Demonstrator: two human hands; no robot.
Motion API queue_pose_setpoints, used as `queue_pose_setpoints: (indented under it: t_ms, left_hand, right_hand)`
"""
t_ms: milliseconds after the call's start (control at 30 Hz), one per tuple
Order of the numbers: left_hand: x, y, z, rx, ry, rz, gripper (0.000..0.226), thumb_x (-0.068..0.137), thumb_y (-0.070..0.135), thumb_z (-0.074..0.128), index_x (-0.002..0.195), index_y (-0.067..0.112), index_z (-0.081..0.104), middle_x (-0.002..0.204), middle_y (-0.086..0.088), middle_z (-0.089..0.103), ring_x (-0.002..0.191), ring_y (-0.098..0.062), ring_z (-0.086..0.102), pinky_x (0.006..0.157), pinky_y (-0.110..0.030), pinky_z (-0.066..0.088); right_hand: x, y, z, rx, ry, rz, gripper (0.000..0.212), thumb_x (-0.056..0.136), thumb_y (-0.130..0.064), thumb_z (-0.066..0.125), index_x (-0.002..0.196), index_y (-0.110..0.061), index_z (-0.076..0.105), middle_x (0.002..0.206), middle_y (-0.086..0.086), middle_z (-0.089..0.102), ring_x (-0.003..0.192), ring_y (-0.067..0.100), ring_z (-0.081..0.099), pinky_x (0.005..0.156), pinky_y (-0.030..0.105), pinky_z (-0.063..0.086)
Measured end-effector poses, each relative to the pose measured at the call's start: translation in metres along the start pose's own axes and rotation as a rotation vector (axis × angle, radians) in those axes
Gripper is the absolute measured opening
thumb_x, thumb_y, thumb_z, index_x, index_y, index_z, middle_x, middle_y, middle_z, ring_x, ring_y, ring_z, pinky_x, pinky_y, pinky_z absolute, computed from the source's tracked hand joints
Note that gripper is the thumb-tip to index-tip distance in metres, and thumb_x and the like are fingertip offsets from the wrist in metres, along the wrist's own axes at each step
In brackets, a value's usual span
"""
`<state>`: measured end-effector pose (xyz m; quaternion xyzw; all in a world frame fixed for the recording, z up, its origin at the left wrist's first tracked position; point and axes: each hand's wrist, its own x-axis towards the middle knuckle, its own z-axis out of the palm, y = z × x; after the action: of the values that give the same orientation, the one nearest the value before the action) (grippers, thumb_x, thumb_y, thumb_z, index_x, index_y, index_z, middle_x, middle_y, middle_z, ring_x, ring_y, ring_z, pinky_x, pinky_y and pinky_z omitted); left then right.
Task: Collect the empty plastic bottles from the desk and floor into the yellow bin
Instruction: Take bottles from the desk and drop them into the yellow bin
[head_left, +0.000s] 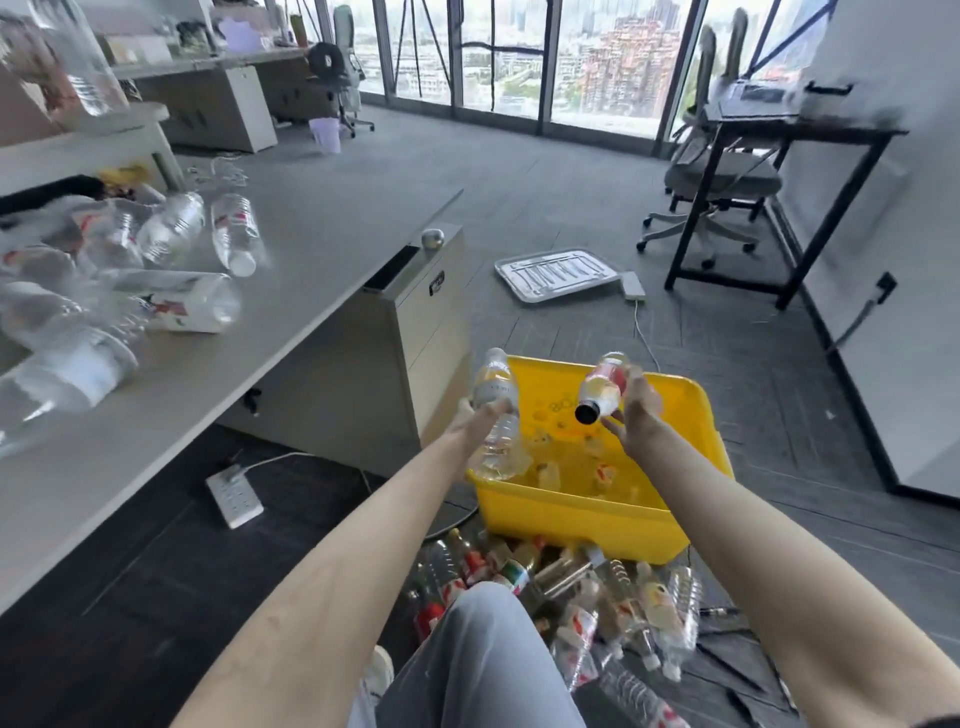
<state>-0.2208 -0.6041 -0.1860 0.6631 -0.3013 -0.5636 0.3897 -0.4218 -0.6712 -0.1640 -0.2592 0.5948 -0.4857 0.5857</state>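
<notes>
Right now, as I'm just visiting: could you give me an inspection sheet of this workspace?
Surface: grey desk.
Job's things: desk bottles lying down; floor bottles piled near the yellow bin, which holds a few.
Clutter: metal tray on the floor.
Hands: left hand grips clear bottle; right hand grips black-capped bottle; both by the bin.
Cables: power strip on the floor by the desk; white cable beyond the bin.
Surroundings: office chair, windows.

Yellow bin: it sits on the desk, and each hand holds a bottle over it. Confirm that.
Wrong on one point. The head view shows the yellow bin on the floor beside the desk, not on it. The left hand does hold a clear bottle over it, and the right hand a red-labelled bottle.
</notes>
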Motion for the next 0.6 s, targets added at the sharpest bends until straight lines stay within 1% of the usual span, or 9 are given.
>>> queue_pose_setpoints:
  t_ms: [67, 100, 133, 200, 233, 333, 433, 533, 600]
  left_hand:
    - [-0.008, 0.007, -0.001, -0.006, 0.034, 0.034, 0.087, 0.064, 0.046, 0.076, 0.137, 0.018, 0.038, 0.128, -0.011, 0.056, 0.104, -0.028, 0.061, 0.084, -0.045, 0.055]
    - [-0.006, 0.007, -0.002, -0.006, 0.056, 0.048, 0.076, 0.072, 0.042, 0.073, 0.135, 0.017, 0.039, 0.127, -0.010, 0.055, 0.102, -0.027, 0.061, 0.079, -0.041, 0.055]
    - [-0.003, 0.006, -0.003, 0.012, 0.073, 0.037, 0.075, 0.076, 0.040, 0.071, 0.140, 0.019, 0.037, 0.129, -0.010, 0.054, 0.104, -0.027, 0.059, 0.079, -0.041, 0.054]
    - [0.005, -0.001, -0.001, 0.074, 0.062, 0.001, 0.079, 0.077, 0.041, 0.070, 0.144, 0.024, 0.032, 0.130, -0.010, 0.052, 0.107, -0.029, 0.058, 0.088, -0.045, 0.052]
    - [0.009, -0.003, 0.001, 0.087, 0.052, -0.016, 0.078, 0.078, 0.040, 0.070, 0.144, 0.025, 0.032, 0.128, -0.010, 0.052, 0.104, -0.029, 0.059, 0.089, -0.045, 0.052]
    - [0.022, -0.010, 0.013, 0.080, 0.008, -0.065, 0.080, 0.076, 0.039, 0.071, 0.143, 0.022, 0.032, 0.124, -0.013, 0.055, 0.101, -0.032, 0.062, 0.089, -0.048, 0.053]
    - [0.051, -0.025, 0.027, 0.095, -0.111, -0.168, 0.101, 0.054, 0.043, 0.076, 0.143, 0.024, 0.032, 0.130, -0.017, 0.053, 0.109, -0.039, 0.060, 0.090, -0.057, 0.051]
    - [0.067, -0.021, 0.054, 0.081, -0.226, -0.223, 0.093, 0.057, 0.042, 0.073, 0.139, 0.026, 0.031, 0.134, -0.018, 0.049, 0.115, -0.040, 0.056, 0.088, -0.052, 0.052]
    - [0.067, -0.003, 0.074, 0.046, -0.222, -0.194, 0.104, 0.055, 0.046, 0.075, 0.145, 0.023, 0.027, 0.139, -0.016, 0.048, 0.115, -0.041, 0.057, 0.088, -0.057, 0.052]
  right_hand:
    - [0.011, 0.007, -0.003, -0.058, 0.085, 0.018, 0.036, 0.098, -0.031, 0.048, 0.127, -0.011, 0.055, 0.119, 0.010, 0.060, 0.104, 0.028, 0.058, 0.091, 0.042, 0.049]
    - [0.015, 0.013, -0.005, -0.087, 0.110, 0.038, 0.033, 0.099, -0.027, 0.048, 0.124, -0.008, 0.057, 0.121, 0.012, 0.061, 0.106, 0.029, 0.059, 0.092, 0.043, 0.050]
    - [0.018, 0.019, -0.008, -0.114, 0.116, 0.055, 0.032, 0.100, -0.024, 0.047, 0.123, -0.006, 0.058, 0.122, 0.013, 0.061, 0.109, 0.030, 0.059, 0.091, 0.042, 0.051]
    - [0.023, 0.032, -0.015, -0.167, 0.103, 0.073, 0.031, 0.102, -0.021, 0.046, 0.123, -0.003, 0.058, 0.118, 0.014, 0.061, 0.108, 0.030, 0.058, 0.086, 0.040, 0.050]
    - [0.024, 0.036, -0.020, -0.188, 0.100, 0.073, 0.030, 0.102, -0.021, 0.045, 0.122, -0.002, 0.059, 0.117, 0.014, 0.062, 0.105, 0.028, 0.058, 0.085, 0.039, 0.050]
    - [0.024, 0.045, -0.037, -0.257, 0.091, 0.054, 0.027, 0.102, -0.020, 0.044, 0.116, -0.004, 0.061, 0.114, 0.013, 0.064, 0.099, 0.025, 0.059, 0.087, 0.041, 0.051]
    - [0.019, 0.044, -0.056, -0.334, 0.072, 0.031, 0.023, 0.101, -0.021, 0.046, 0.108, -0.007, 0.063, 0.113, 0.015, 0.066, 0.100, 0.028, 0.060, 0.086, 0.042, 0.051]
    - [0.017, 0.033, -0.072, -0.441, 0.052, -0.013, 0.020, 0.101, -0.023, 0.047, 0.104, -0.011, 0.063, 0.113, 0.016, 0.066, 0.105, 0.031, 0.061, 0.087, 0.042, 0.052]
    - [0.016, 0.022, -0.078, -0.460, 0.043, -0.042, 0.020, 0.102, -0.026, 0.046, 0.105, -0.013, 0.061, 0.114, 0.013, 0.066, 0.104, 0.029, 0.061, 0.085, 0.040, 0.052]
